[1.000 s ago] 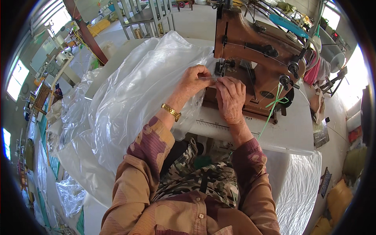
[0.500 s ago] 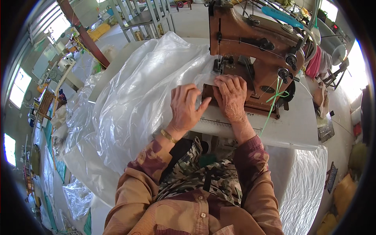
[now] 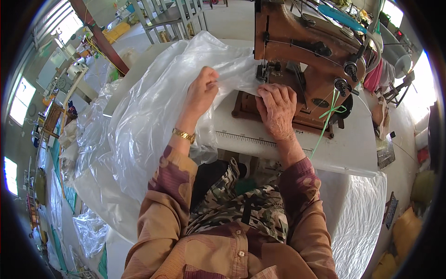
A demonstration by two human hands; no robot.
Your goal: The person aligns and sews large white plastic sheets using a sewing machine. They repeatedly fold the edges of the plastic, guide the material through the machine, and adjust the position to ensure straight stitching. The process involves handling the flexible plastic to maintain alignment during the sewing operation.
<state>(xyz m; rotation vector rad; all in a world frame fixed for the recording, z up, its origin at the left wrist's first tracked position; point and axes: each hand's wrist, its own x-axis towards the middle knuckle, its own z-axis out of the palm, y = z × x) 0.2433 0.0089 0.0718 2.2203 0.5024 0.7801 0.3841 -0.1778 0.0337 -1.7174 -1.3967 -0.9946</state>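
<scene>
A brown sewing machine (image 3: 283, 28) stands at the right of a white table, its presser foot (image 3: 262, 72) down near the edge of a clear plastic sheet (image 3: 153, 97). Just in front of that foot, my right hand (image 3: 277, 111) has its fingers bent and pressed together on the sheet's edge, above the brown machine bed (image 3: 246, 104). My left hand (image 3: 202, 95), with a gold bracelet at the wrist, is over the sheet to the left. Its fingers are curled closed, and whether film is between them is hidden.
A printed ruler scale (image 3: 246, 138) runs along the table (image 3: 334, 151) near its front edge. Green string (image 3: 325, 116) hangs knotted from the machine. More plastic film (image 3: 90, 232) is heaped at the left. A grey metal chair frame (image 3: 172, 18) stands behind the table.
My left hand has moved left and away from me, its fingers curling closed. The sheet's edge now lies across part of the machine bed. My right hand has barely shifted.
</scene>
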